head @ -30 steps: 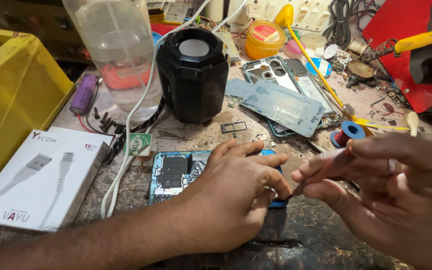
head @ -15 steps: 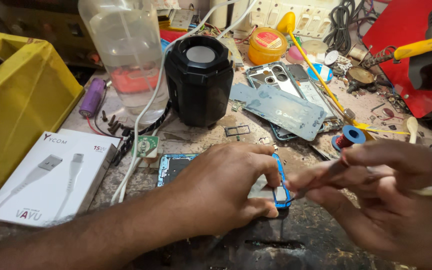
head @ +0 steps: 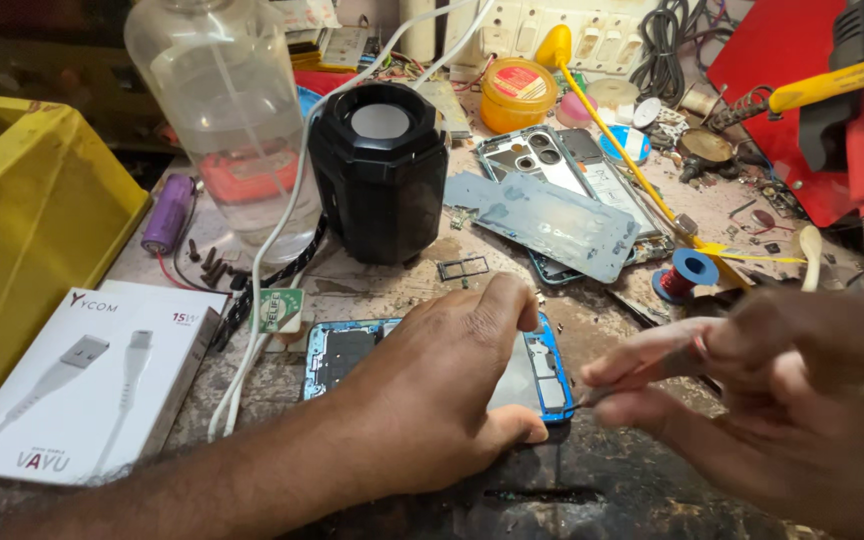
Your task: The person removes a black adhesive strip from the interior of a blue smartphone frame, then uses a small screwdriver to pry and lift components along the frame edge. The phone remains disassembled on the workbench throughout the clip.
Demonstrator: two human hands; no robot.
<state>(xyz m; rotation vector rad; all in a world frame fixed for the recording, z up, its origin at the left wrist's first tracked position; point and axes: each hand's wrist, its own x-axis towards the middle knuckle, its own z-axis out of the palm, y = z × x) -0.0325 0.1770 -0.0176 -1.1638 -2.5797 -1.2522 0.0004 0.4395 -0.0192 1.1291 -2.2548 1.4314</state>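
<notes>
Left hand point(head: 442, 400) shifted right, covering phone point(head: 352, 350)

A black speaker point(head: 380, 170) and a clear plastic bottle point(head: 227, 110) are standing beyond the grip, a white cable box point(head: 82, 375) is lying far to its left, and a blue wire spool point(head: 687, 272) is sitting just behind it.

Both forearms are bare, with no sleeves in view. The left hand point(head: 442, 400) wears nothing. The right hand point(head: 782, 400) shows 1 ring.
</notes>
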